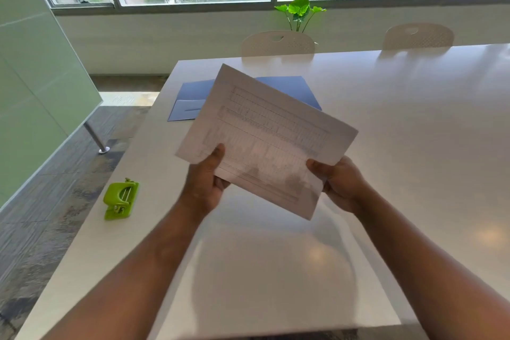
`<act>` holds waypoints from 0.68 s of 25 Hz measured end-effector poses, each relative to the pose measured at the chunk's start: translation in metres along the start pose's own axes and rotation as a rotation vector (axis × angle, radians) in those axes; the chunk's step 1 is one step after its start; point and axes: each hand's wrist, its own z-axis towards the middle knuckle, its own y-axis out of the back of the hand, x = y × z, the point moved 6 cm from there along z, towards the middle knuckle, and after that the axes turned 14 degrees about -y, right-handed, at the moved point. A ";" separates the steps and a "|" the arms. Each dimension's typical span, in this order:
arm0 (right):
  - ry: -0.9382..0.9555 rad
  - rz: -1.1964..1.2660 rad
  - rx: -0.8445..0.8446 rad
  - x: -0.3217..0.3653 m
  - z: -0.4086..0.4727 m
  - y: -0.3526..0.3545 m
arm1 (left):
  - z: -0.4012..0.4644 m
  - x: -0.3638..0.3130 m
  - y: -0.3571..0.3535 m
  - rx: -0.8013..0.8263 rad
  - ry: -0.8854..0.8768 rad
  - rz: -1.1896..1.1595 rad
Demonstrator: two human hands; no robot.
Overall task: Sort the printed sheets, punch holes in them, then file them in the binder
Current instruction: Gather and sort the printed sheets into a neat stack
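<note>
I hold a thin stack of printed sheets (266, 135) up above the white table (414, 124), tilted, with faint table grids on the top page. My left hand (205, 182) grips the stack's lower left edge, thumb on top. My right hand (340, 183) grips the lower right edge. An open blue binder (190, 102) lies flat on the table behind the sheets, partly hidden by them. A green hole punch (121, 199) sits near the table's left edge, well left of my left hand.
Two white chairs (278, 43) (419, 35) stand at the table's far side, with a green plant (300, 12) behind. A frosted glass partition (41, 77) and its metal leg (95, 138) stand on the floor to the left.
</note>
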 end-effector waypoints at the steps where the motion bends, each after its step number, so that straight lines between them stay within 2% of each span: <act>1: 0.014 -0.032 0.012 0.007 0.000 0.011 | 0.008 -0.009 0.010 0.030 0.004 0.003; 4: 0.022 -0.130 0.037 0.021 0.000 0.030 | 0.030 -0.037 0.035 0.132 -0.024 0.202; 8: 0.122 -0.277 -0.014 0.030 -0.002 0.021 | 0.044 -0.048 0.038 0.287 -0.010 0.554; 13: 0.264 -0.401 -0.056 0.052 -0.009 0.006 | 0.042 -0.051 0.019 0.359 -0.160 0.610; 15: 0.281 -0.376 -0.074 0.051 -0.008 0.006 | 0.042 -0.050 0.019 0.314 -0.233 0.607; 17: 0.256 -0.370 -0.106 0.038 -0.005 0.007 | 0.037 -0.040 0.024 0.270 -0.225 0.576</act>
